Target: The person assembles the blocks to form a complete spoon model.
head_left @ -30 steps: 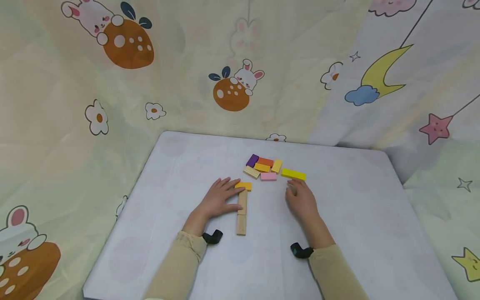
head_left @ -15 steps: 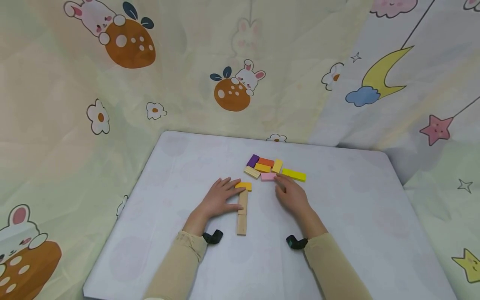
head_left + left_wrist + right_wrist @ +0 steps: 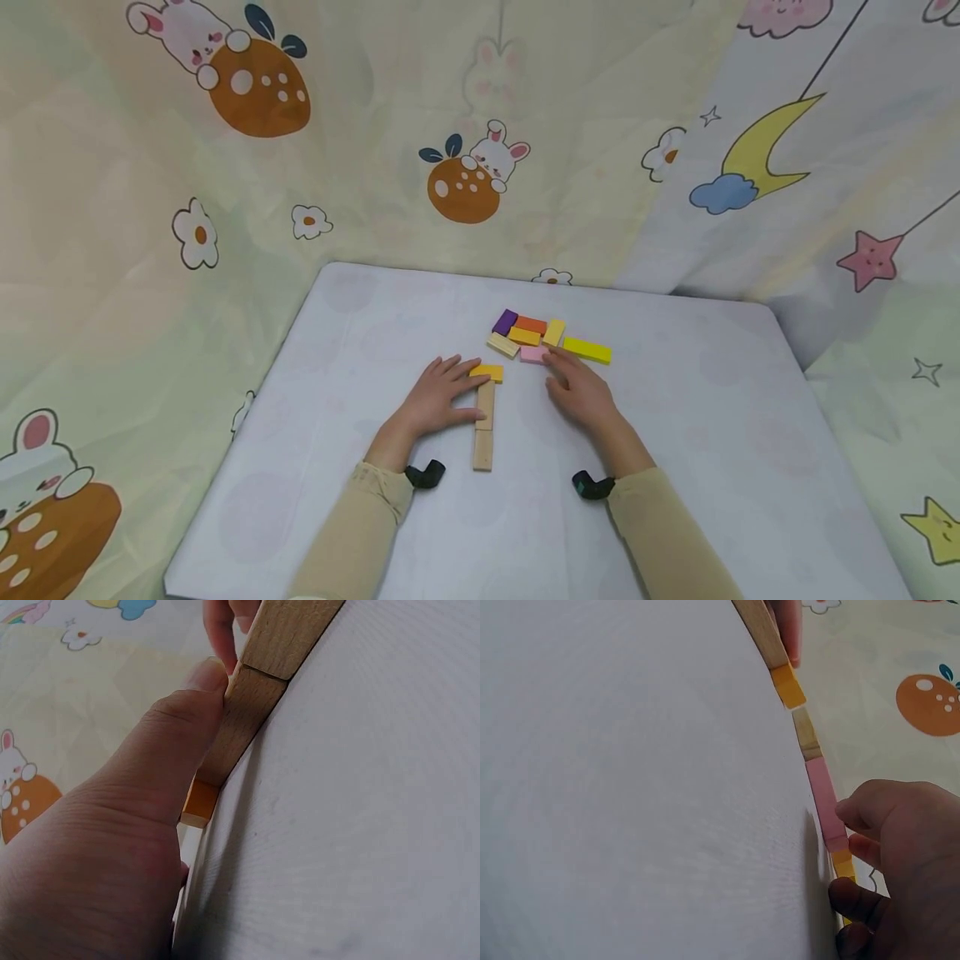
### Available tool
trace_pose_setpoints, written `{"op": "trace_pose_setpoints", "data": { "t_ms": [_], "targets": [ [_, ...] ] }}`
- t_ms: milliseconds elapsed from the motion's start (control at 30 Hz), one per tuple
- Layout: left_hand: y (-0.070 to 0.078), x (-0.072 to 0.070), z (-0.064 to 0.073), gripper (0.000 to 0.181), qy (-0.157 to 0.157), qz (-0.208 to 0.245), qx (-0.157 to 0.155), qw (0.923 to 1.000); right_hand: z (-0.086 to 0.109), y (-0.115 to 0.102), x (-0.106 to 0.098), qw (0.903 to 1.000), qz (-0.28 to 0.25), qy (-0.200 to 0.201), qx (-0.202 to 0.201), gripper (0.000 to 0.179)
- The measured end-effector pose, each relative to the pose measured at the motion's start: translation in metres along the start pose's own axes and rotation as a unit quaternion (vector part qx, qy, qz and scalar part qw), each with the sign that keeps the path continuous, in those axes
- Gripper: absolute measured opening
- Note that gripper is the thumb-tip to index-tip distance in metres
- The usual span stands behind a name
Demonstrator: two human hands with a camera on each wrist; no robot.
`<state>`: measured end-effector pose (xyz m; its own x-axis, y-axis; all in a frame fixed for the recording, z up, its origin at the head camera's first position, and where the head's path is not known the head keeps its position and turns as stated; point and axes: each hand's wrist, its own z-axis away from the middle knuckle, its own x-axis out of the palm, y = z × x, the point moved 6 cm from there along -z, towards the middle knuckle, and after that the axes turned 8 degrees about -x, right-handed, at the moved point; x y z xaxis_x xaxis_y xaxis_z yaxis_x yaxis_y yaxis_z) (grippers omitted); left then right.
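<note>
In the head view my left hand (image 3: 437,396) rests with fingers spread over a short row of blocks. Its fingertips touch an orange block (image 3: 493,373), and its thumb lies against a plain wooden block (image 3: 486,404). A second wooden block (image 3: 483,451) continues the row toward me. My right hand (image 3: 587,393) reaches to the right end of a pink block (image 3: 531,354), index finger touching it. The thumb appears apart from that block in the head view. In the right wrist view, the pink block (image 3: 823,799) stands beside my fingers, some of them bent.
Behind the pink block lie purple (image 3: 505,322), red-orange (image 3: 531,324), orange (image 3: 524,336) and pale yellow (image 3: 554,332) blocks. A plain wooden block (image 3: 503,344) is at their left, a long bright yellow block (image 3: 587,350) at their right. The white table (image 3: 300,517) meets a printed cloth.
My right hand has moved left from near the bright yellow block to the pink block, its index finger now over the pink block's right end. My left hand has stayed put.
</note>
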<state>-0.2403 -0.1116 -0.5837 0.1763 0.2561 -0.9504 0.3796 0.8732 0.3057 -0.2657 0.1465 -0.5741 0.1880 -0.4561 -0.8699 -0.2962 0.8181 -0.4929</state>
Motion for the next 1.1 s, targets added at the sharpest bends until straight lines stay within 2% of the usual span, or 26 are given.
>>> {"op": "trace_pose_setpoints", "data": {
  "t_ms": [200, 300, 467, 633, 833, 1100],
  "targets": [
    [-0.001, 0.002, 0.000, 0.076, 0.002, 0.002, 0.001, 1.0000, 0.010, -0.001, -0.001, 0.9987, -0.035, 0.036, 0.011, 0.039],
    [-0.001, 0.003, 0.000, 0.076, -0.001, 0.004, -0.002, 1.0000, 0.016, -0.005, 0.001, 0.9973, -0.061, 0.035, 0.024, 0.038],
    [-0.001, 0.003, -0.001, 0.076, 0.003, 0.000, -0.005, 1.0000, 0.020, -0.012, 0.002, 0.9961, -0.083, 0.025, 0.015, 0.042],
    [-0.002, 0.004, -0.001, 0.077, 0.004, 0.001, -0.006, 1.0000, 0.011, -0.010, -0.001, 0.9965, -0.079, 0.025, 0.011, 0.048],
    [-0.004, 0.005, -0.001, 0.078, 0.001, -0.008, -0.011, 0.9999, -0.008, -0.006, 0.002, 0.9969, -0.075, -0.016, 0.016, 0.064],
    [-0.002, 0.003, -0.001, 0.077, 0.002, -0.005, -0.005, 1.0000, -0.019, -0.006, 0.000, 0.9977, -0.062, -0.027, -0.004, 0.065]
  ]
}}
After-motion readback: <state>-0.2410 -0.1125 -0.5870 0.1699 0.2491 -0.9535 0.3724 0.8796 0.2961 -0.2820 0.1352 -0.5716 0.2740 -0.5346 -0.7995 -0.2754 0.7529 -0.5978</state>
